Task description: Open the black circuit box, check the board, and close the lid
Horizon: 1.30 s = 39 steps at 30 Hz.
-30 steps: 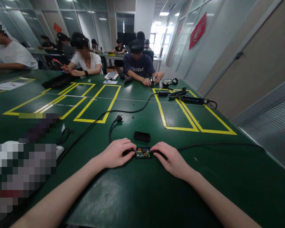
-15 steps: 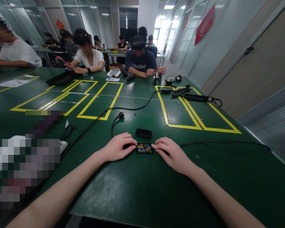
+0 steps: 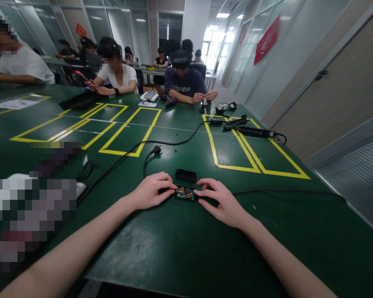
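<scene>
An opened black plastic electronics case [image 3: 179, 198] lies on the green table, its circuit board [image 3: 185, 193] with copper-wound coils facing up. At its left end, my left hand [image 3: 151, 191] is closed, thumb and forefinger pinching the case where the cord meets it. My right hand [image 3: 221, 203] has its thumb and forefinger on the opposite end, with another finger raised off it. Just behind sits the separate black cover [image 3: 186, 175], hollow side up. A black cord with a plug [image 3: 156, 150] runs behind my left hand. Another black cable [image 3: 286, 191] extends right from behind my right hand.
Yellow tape rectangles [image 3: 119, 154] mark the table [image 3: 161, 256]. A black tool with a cord [image 3: 255, 131] lies at the right rear. A drill [image 3: 170, 102] and a white device [image 3: 149, 96] stand farther back. Several people sit across the table. Blurred items occupy the left.
My right thumb has come in against the case's right end, and one right finger has lifted. My left hand keeps its pinch. The view has shifted slightly.
</scene>
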Tool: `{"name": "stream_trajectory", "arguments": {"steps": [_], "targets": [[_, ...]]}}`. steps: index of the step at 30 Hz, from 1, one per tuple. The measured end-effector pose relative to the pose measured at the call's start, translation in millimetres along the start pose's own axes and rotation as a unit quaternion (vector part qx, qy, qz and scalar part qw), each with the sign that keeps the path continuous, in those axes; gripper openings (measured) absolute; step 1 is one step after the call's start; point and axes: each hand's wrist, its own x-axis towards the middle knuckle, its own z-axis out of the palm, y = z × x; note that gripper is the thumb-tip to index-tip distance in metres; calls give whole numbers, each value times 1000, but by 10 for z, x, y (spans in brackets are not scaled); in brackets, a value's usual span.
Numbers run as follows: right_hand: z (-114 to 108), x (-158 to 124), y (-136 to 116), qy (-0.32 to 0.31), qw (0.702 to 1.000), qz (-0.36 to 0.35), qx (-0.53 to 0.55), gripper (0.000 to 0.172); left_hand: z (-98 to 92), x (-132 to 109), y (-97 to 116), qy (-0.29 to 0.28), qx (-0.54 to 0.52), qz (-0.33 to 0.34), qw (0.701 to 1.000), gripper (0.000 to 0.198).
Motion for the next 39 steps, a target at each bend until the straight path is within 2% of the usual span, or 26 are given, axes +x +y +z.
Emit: {"name": "stream_trajectory", "arguments": {"steps": [3, 6, 8, 10, 19, 29, 39], "targets": [[37, 13, 5, 31, 999, 13, -27, 37, -25, -4, -20, 17, 16, -4, 1000, 27], [86, 54, -23, 14, 999, 10, -48, 57, -29, -7, -24, 15, 42, 5, 999, 49], [109, 84, -47, -9, 999, 5, -53, 61, -11, -5, -16, -9, 53, 12, 998, 64], [115, 106, -63, -18, 999, 6, -48, 58, 16, -1, -4, -32, 53, 14, 998, 70], [54, 100, -61, 3, 999, -31, -8, 40, 53, 3, 45, -32, 50, 6, 998, 51], [70, 72, -29, 7, 999, -36, -19, 39, 86, 10, 75, -49, 36, 2, 998, 46], [87, 67, -37, 24, 999, -48, 3, 34, 89, 13, 73, -26, 17, 12, 999, 35]]}}
